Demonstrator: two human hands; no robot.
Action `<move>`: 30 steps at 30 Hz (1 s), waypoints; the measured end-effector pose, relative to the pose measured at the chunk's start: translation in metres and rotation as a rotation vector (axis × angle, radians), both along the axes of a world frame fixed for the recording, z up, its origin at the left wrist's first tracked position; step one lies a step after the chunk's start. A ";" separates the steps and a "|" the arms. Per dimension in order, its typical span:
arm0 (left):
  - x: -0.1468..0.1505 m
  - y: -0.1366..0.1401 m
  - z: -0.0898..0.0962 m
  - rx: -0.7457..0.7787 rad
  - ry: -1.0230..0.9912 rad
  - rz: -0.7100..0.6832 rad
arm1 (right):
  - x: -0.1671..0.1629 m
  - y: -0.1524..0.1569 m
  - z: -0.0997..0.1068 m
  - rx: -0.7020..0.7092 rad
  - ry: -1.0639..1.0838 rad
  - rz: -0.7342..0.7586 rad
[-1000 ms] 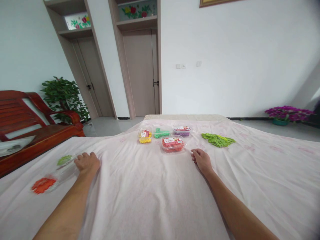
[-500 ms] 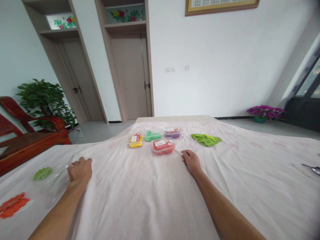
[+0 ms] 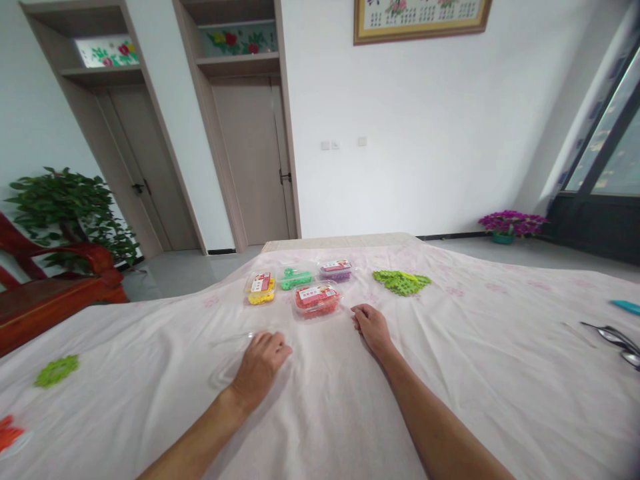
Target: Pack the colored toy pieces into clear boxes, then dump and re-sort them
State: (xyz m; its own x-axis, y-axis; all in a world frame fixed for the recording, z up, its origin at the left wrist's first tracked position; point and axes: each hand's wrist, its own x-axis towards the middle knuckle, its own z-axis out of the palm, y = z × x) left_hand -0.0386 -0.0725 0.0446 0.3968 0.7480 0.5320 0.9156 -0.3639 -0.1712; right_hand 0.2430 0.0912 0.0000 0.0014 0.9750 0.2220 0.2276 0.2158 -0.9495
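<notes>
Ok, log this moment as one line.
left hand: holding clear plastic container or lid | right hand: curled on pale pink cloth, beside clear plastic box of red pieces | lime-green openwork sheet: beyond right hand

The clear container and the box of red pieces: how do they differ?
The clear container shows nothing coloured inside; the box of red pieces shows red. The box bears a printed label; none shows on the container. The left hand holds the container; the box sits untouched. Both are see-through.

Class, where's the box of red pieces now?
In the head view, the red box sits near centre, just left of the right hand, in front of the purple box.
</notes>
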 end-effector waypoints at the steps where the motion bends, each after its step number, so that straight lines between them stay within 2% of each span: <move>1: 0.015 0.003 -0.003 0.025 -0.009 -0.069 | 0.000 0.000 0.000 0.002 0.004 0.000; 6: 0.076 0.018 -0.006 0.020 -0.031 -0.259 | -0.001 -0.002 0.004 -0.039 0.135 -0.006; 10: 0.116 0.031 -0.009 -0.044 -0.069 -0.292 | 0.000 -0.005 0.009 -0.062 0.261 -0.028; 13: 0.137 0.041 -0.016 -0.083 -0.115 -0.304 | 0.004 -0.006 0.013 -0.039 0.260 -0.066; 18: 0.145 0.046 -0.027 -0.049 -0.189 -0.369 | 0.009 -0.010 0.019 0.052 0.155 -0.039; 22: 0.136 0.043 -0.028 -0.052 -0.285 -0.456 | 0.012 -0.017 0.029 0.067 0.116 0.144; 24: 0.133 0.043 -0.027 -0.037 -0.331 -0.498 | 0.017 -0.021 0.036 -0.015 0.080 0.290; 26: 0.130 0.044 -0.026 -0.017 -0.359 -0.536 | 0.024 -0.024 0.046 -0.164 0.049 0.413; 30: 0.129 0.041 -0.020 -0.023 -0.361 -0.610 | 0.034 -0.025 0.061 -0.518 0.047 0.523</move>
